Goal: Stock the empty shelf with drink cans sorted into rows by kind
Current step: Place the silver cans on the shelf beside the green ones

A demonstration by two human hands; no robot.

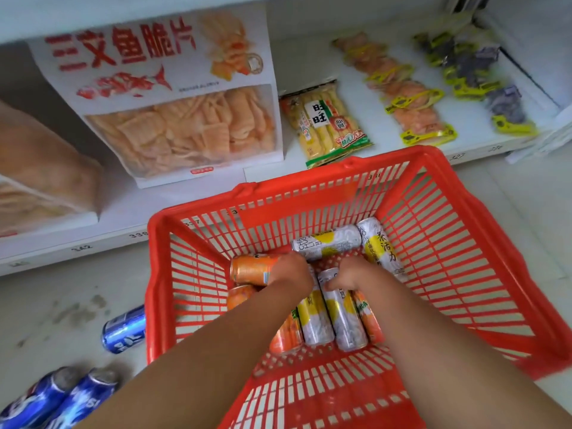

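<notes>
Red slatted basket (433, 230) sits on the floor (62, 292) and holds cans lying on their sides: orange cans (252, 269) and white-and-yellow cans (326, 243); one of these, just beyond the right hand, reads "茶活力". Left hand (289, 270) is closed around the end of an orange can. Right hand (351, 278) has fingers curled onto the top of a white-and-yellow can (340, 311). Blue cans (123, 329) lie on the floor left of the left hand. Far past both hands, a shelf (356, 97) carries snack bags (173, 100) marked "三文鱼脆片" and "旺旺".
</notes>
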